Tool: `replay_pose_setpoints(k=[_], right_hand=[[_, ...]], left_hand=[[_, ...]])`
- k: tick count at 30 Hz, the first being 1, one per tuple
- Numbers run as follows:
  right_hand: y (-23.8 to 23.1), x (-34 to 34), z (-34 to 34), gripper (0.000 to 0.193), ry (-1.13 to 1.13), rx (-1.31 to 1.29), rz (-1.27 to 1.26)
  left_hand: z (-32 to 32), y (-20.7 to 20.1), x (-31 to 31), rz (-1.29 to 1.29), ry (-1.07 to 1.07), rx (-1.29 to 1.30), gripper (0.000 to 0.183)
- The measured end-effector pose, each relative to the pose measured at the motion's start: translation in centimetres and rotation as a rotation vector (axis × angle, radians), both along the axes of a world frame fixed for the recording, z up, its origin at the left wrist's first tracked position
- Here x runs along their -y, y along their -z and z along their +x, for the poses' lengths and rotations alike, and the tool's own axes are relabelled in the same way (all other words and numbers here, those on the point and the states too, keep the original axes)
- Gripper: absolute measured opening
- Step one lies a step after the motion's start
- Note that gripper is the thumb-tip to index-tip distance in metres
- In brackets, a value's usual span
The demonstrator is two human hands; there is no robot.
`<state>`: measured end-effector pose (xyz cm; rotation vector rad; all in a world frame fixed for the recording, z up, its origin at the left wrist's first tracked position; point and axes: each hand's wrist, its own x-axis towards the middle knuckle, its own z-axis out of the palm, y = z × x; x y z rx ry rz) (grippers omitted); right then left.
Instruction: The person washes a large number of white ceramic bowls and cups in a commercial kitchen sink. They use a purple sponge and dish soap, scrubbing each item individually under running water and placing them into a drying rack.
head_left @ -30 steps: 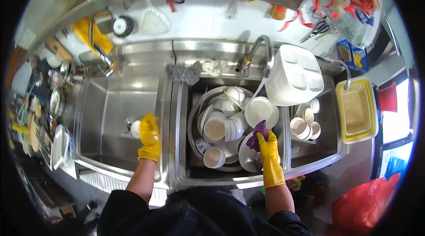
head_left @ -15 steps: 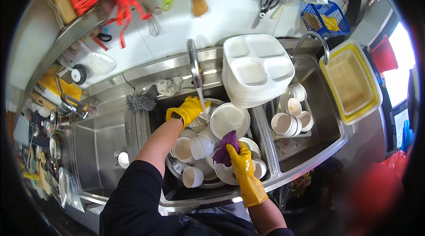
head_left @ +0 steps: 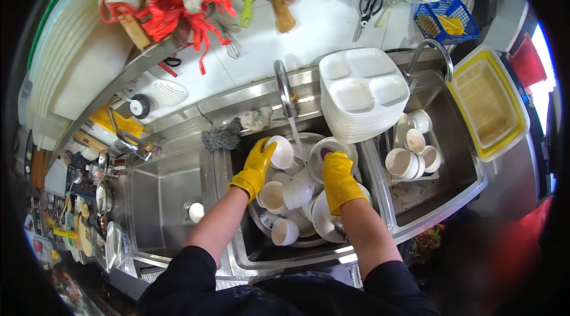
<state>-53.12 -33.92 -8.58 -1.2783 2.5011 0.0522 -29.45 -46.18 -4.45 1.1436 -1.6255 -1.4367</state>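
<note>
A small white bowl (head_left: 281, 152) is tilted up in my left hand (head_left: 254, 169), its yellow-gloved fingers closed on the rim. My right hand (head_left: 340, 180), also in a yellow glove, reaches into a larger white bowl (head_left: 315, 158) with a purple cloth (head_left: 325, 153) bunched under its fingers. Most of the cloth is hidden by the glove. Water (head_left: 296, 133) runs from the tap (head_left: 282, 87) between the two bowls. Beneath my hands, stacked and loose white bowls (head_left: 297, 193) lie in a wide metal basin (head_left: 255, 218) inside the middle sink.
A tall stack of white compartment trays (head_left: 360, 96) stands behind the sink divider. More bowls (head_left: 401, 163) sit in the right sink, beside a yellow-rimmed tub (head_left: 522, 111). The left sink (head_left: 160, 197) holds a small white cup (head_left: 196, 213). A grey scouring pad (head_left: 222, 136) rests on the ledge.
My left hand has taken hold of a small bowl and lifted it near the stream. My right hand has moved the purple cloth forward into the larger bowl. The whole view has shifted.
</note>
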Motion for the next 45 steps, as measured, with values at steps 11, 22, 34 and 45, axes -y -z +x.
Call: replay_pose_setpoints(k=[11,22,34,45], right_hand=[[-11.4,-5.0,4.2,0.039,-0.356,0.612,-0.75],[-5.7,-0.5,5.3,0.033,-0.251,1.054,-0.392],[-7.8,-2.5,7.9,0.015,0.008,1.706,-0.624],[-9.3,-1.8,5.3,0.016,-0.424,0.035,-0.87]], left_hand=[[-0.7,-6.0,-6.5,0.159,0.366,0.07,0.047],[-5.2,-7.0,-5.2,-0.404,0.424,0.332,0.039],[-4.0,-7.7,-4.2,-0.091,0.349,0.238,0.041],[-5.1,-8.4,-2.1,0.323,0.507,0.26,0.037]])
